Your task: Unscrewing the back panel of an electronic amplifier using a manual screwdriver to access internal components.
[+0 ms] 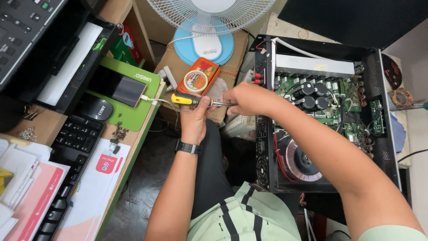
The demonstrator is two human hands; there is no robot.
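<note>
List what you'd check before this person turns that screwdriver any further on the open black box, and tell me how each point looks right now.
1. Left hand has a full grip on the yellow screwdriver handle: ok.
2. Right hand steadies the shaft near the tip: ok.
3. Tip seated in a screw on the open amplifier case: cannot tell, the right hand hides it.
4. Case unplugged from power: cannot tell.
5. Circuit board and round transformer free of fingers: ok.
6. Loose screws on the desk kept away from its edge: not ok, they lie close to it.
</note>
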